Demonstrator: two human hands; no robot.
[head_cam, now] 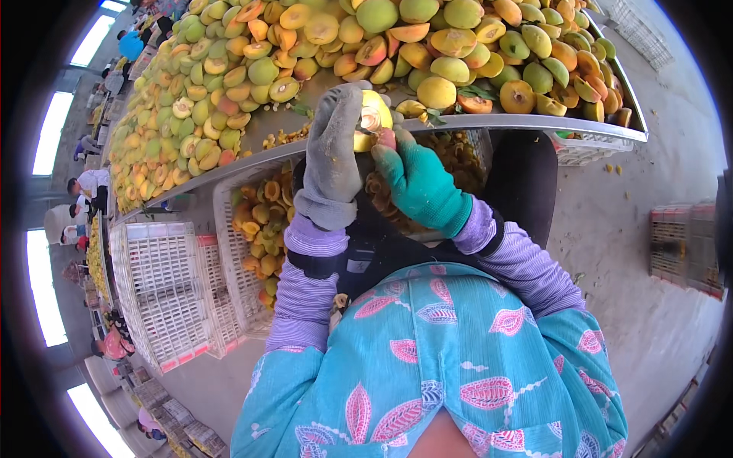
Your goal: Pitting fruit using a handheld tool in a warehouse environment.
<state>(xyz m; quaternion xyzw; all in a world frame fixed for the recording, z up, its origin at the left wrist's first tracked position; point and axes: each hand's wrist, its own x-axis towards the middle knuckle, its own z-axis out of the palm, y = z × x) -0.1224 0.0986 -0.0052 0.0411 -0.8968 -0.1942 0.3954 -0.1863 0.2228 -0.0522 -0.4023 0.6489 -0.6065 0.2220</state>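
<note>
My left hand [334, 150], in a grey work glove, holds a cut yellow-green stone fruit [375, 107] just above the near edge of a metal-rimmed table [401, 124]. The fruit's pale pit area faces my right hand. My right hand [422, 182], in a green knitted glove, has its fingers bent against the fruit's lower side, with a reddish fingertip showing. Whether it also grips a small tool is hidden. Beyond both hands, halved and whole stone fruits [452, 43] lie heaped on the table, mixed yellow, green and orange.
Below the table edge at left, a white plastic crate [222, 229] contains cut fruit [266, 220]. Another crate of scraps [452, 154] sits between my knees. White crates [157, 286] stand farther left, others [684, 249] at right. Several people [91, 186] are along the far left side.
</note>
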